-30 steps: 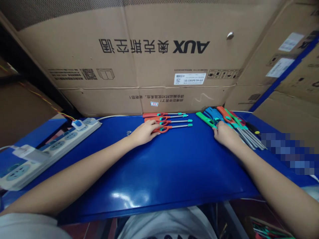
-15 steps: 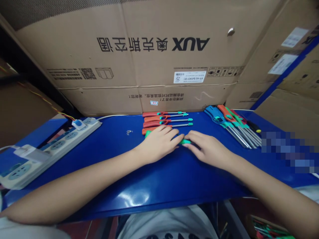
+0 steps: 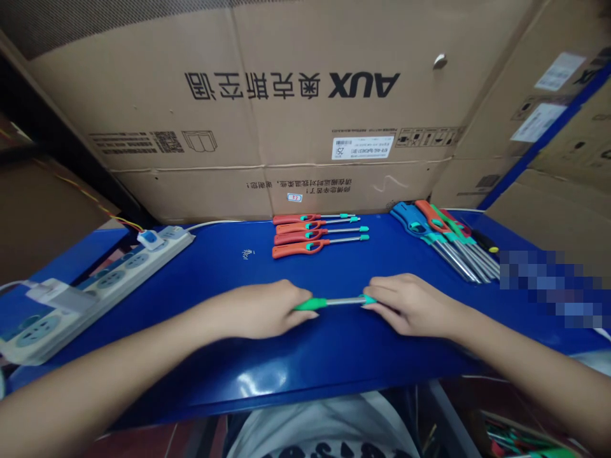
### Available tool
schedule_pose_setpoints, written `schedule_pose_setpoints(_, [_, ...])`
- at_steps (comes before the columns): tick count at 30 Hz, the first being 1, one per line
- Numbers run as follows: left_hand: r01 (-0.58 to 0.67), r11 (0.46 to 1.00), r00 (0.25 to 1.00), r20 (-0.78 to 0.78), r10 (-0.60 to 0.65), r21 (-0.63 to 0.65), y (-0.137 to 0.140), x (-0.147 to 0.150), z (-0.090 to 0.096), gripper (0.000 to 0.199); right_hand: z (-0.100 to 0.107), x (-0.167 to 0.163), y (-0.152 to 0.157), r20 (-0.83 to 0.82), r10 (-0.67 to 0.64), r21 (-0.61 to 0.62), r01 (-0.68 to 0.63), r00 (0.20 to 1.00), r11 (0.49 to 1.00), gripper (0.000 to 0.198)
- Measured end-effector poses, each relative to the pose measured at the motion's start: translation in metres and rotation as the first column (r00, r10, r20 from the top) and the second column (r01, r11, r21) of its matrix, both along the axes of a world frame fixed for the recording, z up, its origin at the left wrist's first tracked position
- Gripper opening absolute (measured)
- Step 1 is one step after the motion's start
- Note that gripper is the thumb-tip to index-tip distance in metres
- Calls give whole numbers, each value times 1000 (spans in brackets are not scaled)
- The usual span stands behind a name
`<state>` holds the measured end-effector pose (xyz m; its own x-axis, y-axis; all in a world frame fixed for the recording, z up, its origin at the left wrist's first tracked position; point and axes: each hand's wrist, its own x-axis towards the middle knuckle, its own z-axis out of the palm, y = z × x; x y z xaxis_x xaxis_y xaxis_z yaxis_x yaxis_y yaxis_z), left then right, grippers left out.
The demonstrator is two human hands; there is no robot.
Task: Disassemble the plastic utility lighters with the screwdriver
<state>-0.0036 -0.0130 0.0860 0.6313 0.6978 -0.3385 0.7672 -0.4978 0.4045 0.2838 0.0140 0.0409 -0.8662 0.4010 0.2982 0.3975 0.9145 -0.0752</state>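
Beyond our grip we see a printed cardboard panel [image 3: 286,114], its large lettering upside down. Below the grip spreads the blue tabletop [image 3: 353,356]. Well to the left of our grip, a white power strip [image 3: 111,278] lies slanted, with plugs in it. Farther off to the right of the grip, we see a heap of lighters [image 3: 449,247] with variously coloured handles. Beyond the grip and apart from it lie four red and orange lighters [image 3: 292,237] in a row, barrels pointing right. Our left hand [image 3: 267,310] is wrapped around the handle of a green lighter [image 3: 342,301], whose barrel spans the gap between our hands. Our right hand [image 3: 405,305] makes a narrow pinch, thumb and fingers on the turquoise cap [image 3: 367,299] at the barrel's tip.
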Motion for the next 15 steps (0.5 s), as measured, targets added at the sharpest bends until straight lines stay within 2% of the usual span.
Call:
schedule_pose_setpoints(2, [59, 987, 997, 60, -50, -150, 5, -13, -1, 35, -6, 9, 4, 1, -65, -131, 65, 998, 989, 26])
schedule_pose_setpoints(4, [83, 988, 992, 106, -69, -131, 10, -20, -4, 35, -8, 14, 7, 32, -93, -241, 98, 995, 966, 27])
schedule_pose_setpoints(7, [44, 994, 989, 141, -30, -100, 16, -22, -11, 36, -4, 14, 11, 66, -91, -362, 108, 994, 926, 29])
schedule_pose_setpoints(10, [25, 970, 986, 164, 16, -242, 23, -17, -14, 37, 4, 9, 15, 69, -70, -436, 93, 995, 895, 31])
schedule_pose_setpoints(13, [57, 928, 982, 188, 14, -368, 33, -11, -16, 40, 8, 3, 20, 79, -13, -489, 50, 997, 871, 33])
schedule_pose_setpoints(15, [91, 940, 979, 201, -25, -328, 41, -5, -17, 40, 7, 2, 25, 86, -2, -516, 46, 996, 856, 34])
